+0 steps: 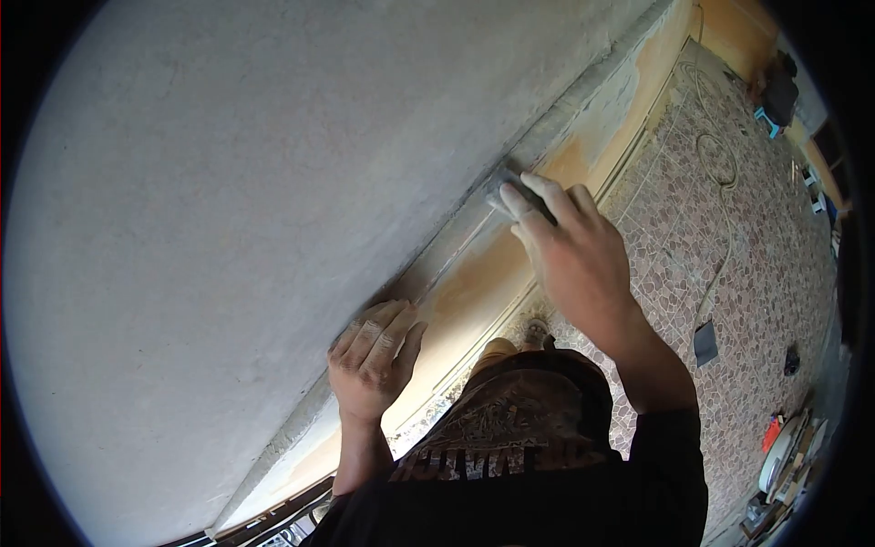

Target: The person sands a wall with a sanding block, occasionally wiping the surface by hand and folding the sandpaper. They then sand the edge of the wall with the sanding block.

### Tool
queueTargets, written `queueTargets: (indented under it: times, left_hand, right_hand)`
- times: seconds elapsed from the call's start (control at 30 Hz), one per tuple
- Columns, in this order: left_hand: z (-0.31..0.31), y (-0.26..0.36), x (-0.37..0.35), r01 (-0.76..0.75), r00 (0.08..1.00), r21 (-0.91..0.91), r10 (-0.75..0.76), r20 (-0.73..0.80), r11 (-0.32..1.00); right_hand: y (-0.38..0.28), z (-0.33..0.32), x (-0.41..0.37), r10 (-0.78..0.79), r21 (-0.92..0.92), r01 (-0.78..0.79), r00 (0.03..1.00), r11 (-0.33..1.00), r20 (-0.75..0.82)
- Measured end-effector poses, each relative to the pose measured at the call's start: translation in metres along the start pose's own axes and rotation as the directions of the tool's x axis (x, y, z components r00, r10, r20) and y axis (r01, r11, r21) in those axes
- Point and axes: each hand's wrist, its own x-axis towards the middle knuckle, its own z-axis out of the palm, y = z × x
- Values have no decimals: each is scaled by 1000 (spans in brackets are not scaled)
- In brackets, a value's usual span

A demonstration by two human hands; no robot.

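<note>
My right hand [579, 246] pinches a small dark grey piece of sandpaper [540, 202], pressed against a grey ledge [447, 246] that runs diagonally along the wall. Pale dust coats the fingers. Lower along the same ledge, my left hand [375, 360] rests with loosely bent fingers on the edge, its thumb apart. I see no tool in it, though the fingertips are partly hidden. Above the ledge spreads a large smooth grey wall surface [228, 201]. Below it, the wall has patches of orange and whitish coating [474, 287].
A floor with stone-pattern tiles [674, 219] lies to the right. On it are a pale hose [726, 228], a dark square sheet [705, 344] and a blue stool [766, 123]. Assorted items, including a white round object [777, 453], are piled at the lower right.
</note>
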Motion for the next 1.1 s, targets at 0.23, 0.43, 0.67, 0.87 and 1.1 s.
queueTargets:
  times: [0.23, 0.43, 0.67, 0.87, 1.1]
  left_hand:
    - [0, -3, 6, -44, 999, -74, 43, -18, 996]
    - [-5, 0, 5, -67, 996, -246, 50, -76, 967]
    - [-11, -3, 0, -70, 997, -288, 60, -45, 955]
    - [-13, 1, 0, -58, 998, -304, 50, -35, 951]
    - [-8, 1, -1, -60, 998, -257, 58, -13, 965]
  right_hand:
    - [-71, -8, -26, -288, 145, 277, 956, 950, 61]
    - [-22, 21, -9, 17, 7, -16, 978, 1000, -206]
    - [-48, 36, -29, -15, 217, 80, 959, 973, -284]
    - [-68, 53, -37, -10, 291, 104, 951, 951, -308]
    - [7, 49, -16, 91, 127, -40, 899, 991, -429]
